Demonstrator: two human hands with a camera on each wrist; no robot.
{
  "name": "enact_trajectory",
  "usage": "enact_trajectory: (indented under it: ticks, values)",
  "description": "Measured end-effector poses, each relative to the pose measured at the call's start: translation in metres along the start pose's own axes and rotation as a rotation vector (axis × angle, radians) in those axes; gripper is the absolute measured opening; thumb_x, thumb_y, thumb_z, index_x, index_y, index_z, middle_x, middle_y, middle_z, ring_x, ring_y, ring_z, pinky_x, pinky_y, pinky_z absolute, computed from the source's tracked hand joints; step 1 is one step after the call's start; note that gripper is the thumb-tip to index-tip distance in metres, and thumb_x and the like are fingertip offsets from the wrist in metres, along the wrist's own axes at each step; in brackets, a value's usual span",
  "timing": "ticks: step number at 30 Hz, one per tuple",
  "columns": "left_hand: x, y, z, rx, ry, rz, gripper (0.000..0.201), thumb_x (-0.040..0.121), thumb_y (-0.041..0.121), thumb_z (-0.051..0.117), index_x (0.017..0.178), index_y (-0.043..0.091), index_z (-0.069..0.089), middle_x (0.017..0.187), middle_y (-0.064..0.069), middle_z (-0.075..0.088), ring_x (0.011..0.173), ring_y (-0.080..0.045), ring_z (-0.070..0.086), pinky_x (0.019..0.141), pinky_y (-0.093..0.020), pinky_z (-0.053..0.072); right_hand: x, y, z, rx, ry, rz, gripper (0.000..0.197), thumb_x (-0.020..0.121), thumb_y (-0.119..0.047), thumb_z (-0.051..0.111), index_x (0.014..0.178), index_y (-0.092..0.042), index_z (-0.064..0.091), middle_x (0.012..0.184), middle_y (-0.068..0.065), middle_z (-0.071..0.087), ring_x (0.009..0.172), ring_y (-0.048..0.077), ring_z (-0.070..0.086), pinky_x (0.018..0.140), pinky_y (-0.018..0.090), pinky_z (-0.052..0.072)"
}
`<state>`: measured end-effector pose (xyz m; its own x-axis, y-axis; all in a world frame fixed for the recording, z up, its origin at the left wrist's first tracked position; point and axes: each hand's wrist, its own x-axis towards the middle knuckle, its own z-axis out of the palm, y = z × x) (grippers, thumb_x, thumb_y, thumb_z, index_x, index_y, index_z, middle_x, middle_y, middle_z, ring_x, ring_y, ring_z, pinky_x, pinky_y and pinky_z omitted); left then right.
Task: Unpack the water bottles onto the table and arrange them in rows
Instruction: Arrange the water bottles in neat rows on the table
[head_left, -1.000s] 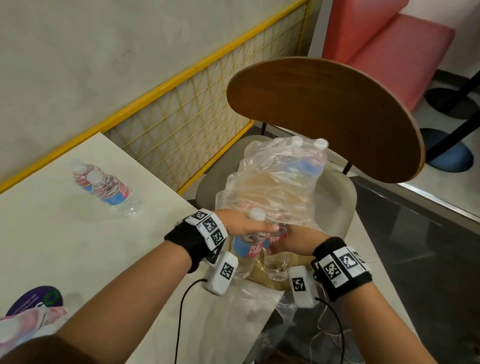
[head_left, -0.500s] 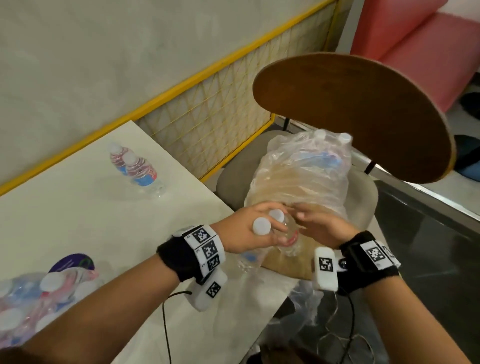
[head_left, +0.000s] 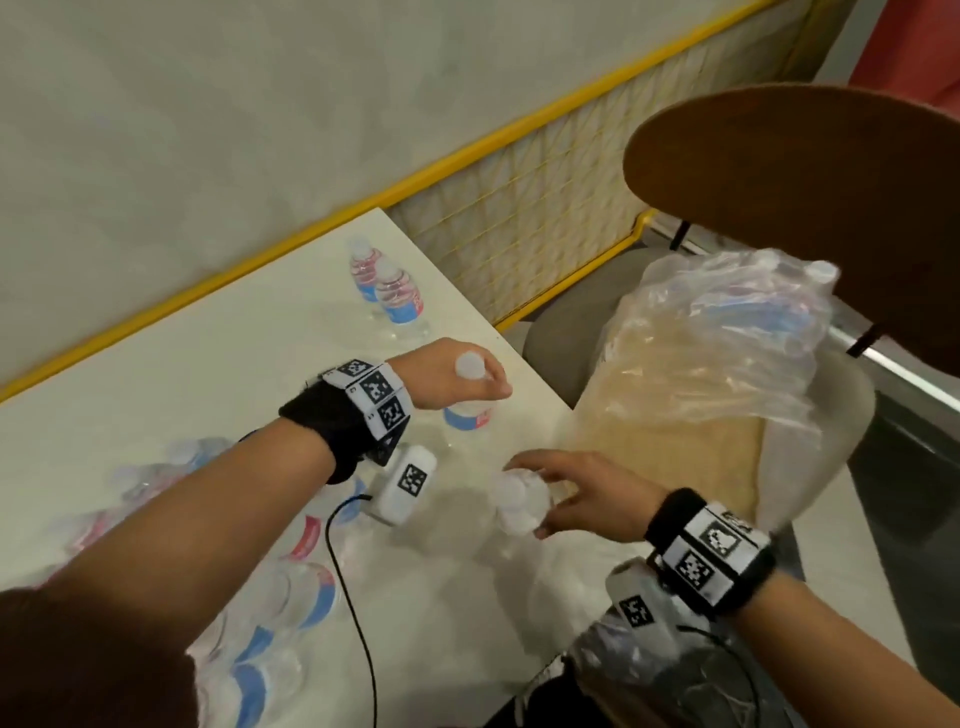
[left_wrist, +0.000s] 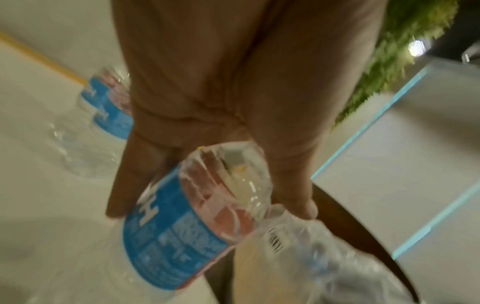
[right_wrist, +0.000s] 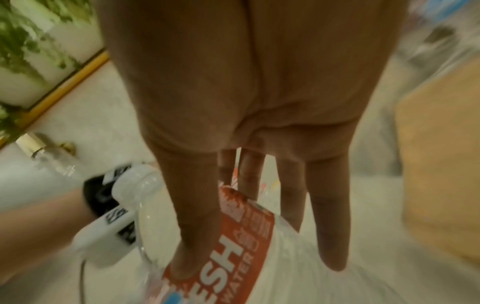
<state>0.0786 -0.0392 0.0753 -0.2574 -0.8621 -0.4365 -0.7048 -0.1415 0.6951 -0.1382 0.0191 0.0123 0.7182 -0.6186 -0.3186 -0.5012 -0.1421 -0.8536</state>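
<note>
Fingers of left hand (head_left: 447, 374) and right hand (head_left: 587, 493) each curled around a water bottle (head_left: 467, 410) over table (head_left: 208, 374).

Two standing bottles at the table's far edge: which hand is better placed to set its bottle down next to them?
Left. The left hand already holds its bottle over the table, nearest the two standing bottles. The right hand holds its bottle nearer the person.

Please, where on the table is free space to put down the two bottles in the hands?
Bare table lies between the two standing bottles by the yellow rail and the left hand. The near-left corner is crowded with bottles.
</note>
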Motion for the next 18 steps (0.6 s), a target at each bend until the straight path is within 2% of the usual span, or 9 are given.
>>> enact_trajectory:
  ticks: [1,2,3,6,10,12,14,16,18]
  values:
    - [-0.004,-0.003,0.001,0.091,-0.026,-0.03,0.025,0.085,0.028,0.068,0.104,0.011,0.068,0.103,0.002,0.065,0.099,-0.016,0.06,0.065,-0.002,0.047,0.009,-0.004,0.011,-0.047,-0.067,-0.008,0.062,0.073,-0.019,0.08,0.127,-0.032,0.052,0.122,-0.021,0.055,0.11,0.004,0.054,0.09,0.014,0.042]
    - [-0.007,-0.008,0.002,0.174,-0.052,-0.074,0.026,0.086,0.025,0.068,0.108,0.012,0.067,0.103,0.002,0.061,0.099,-0.016,0.058,0.053,0.001,0.043,0.018,-0.007,0.023,-0.079,-0.126,-0.016,0.063,0.074,-0.021,0.079,0.129,-0.032,0.05,0.124,-0.018,0.056,0.111,0.007,0.053,0.091,0.016,0.04]
    - [-0.009,-0.015,0.002,0.236,-0.078,-0.127,0.027,0.086,0.02,0.068,0.111,0.013,0.066,0.106,0.001,0.058,0.102,-0.019,0.058,0.048,0.001,0.042,0.027,-0.01,0.035,-0.11,-0.17,-0.025,0.063,0.074,-0.023,0.078,0.13,-0.032,0.049,0.125,-0.014,0.057,0.113,0.009,0.054,0.093,0.019,0.04]
    - [-0.016,-0.032,-0.005,0.282,-0.156,-0.303,0.028,0.08,0.008,0.067,0.104,0.021,0.07,0.112,-0.002,0.056,0.097,-0.024,0.061,0.05,-0.019,0.054,0.052,-0.022,0.067,-0.118,-0.218,-0.035,0.064,0.077,-0.022,0.076,0.134,-0.03,0.046,0.13,-0.004,0.057,0.117,0.017,0.053,0.1,0.03,0.04]
    - [-0.031,-0.04,-0.014,0.388,-0.274,-0.403,0.034,0.078,0.001,0.064,0.103,0.022,0.072,0.114,-0.003,0.057,0.087,-0.02,0.059,0.044,-0.018,0.049,0.079,-0.04,0.09,-0.078,-0.221,-0.057,0.066,0.08,-0.016,0.072,0.139,-0.024,0.042,0.136,0.004,0.052,0.122,0.022,0.049,0.099,0.027,0.035]
    - [-0.037,-0.038,-0.017,0.448,-0.314,-0.441,0.036,0.081,0.003,0.064,0.111,0.023,0.07,0.116,0.0,0.053,0.09,-0.02,0.057,0.052,-0.022,0.054,0.088,-0.05,0.095,-0.066,-0.221,-0.085,0.063,0.082,-0.012,0.07,0.139,-0.018,0.043,0.136,0.007,0.052,0.121,0.022,0.048,0.094,0.022,0.032]
    - [-0.044,-0.033,-0.018,0.553,-0.334,-0.452,0.04,0.085,0.014,0.063,0.122,0.027,0.062,0.127,0.003,0.05,0.104,-0.019,0.055,0.079,-0.029,0.056,0.093,-0.054,0.097,-0.062,-0.213,-0.106,0.061,0.082,-0.011,0.07,0.137,-0.013,0.044,0.134,0.009,0.052,0.12,0.024,0.049,0.09,0.018,0.031]
    - [-0.05,-0.027,-0.016,0.686,-0.306,-0.397,0.046,0.087,0.028,0.061,0.131,0.029,0.052,0.139,0.004,0.044,0.123,-0.017,0.047,0.101,-0.032,0.043,0.091,-0.052,0.096,-0.083,-0.203,-0.088,0.063,0.082,-0.013,0.071,0.138,-0.013,0.042,0.137,0.009,0.05,0.122,0.024,0.048,0.092,0.022,0.034]
    - [-0.055,-0.013,-0.006,0.696,-0.245,-0.333,0.049,0.089,0.034,0.058,0.135,0.027,0.046,0.142,0.003,0.041,0.128,-0.017,0.042,0.106,-0.031,0.037,0.085,-0.041,0.089,-0.082,-0.213,-0.005,0.067,0.081,-0.021,0.072,0.14,-0.015,0.041,0.14,0.006,0.047,0.123,0.023,0.048,0.1,0.03,0.04]
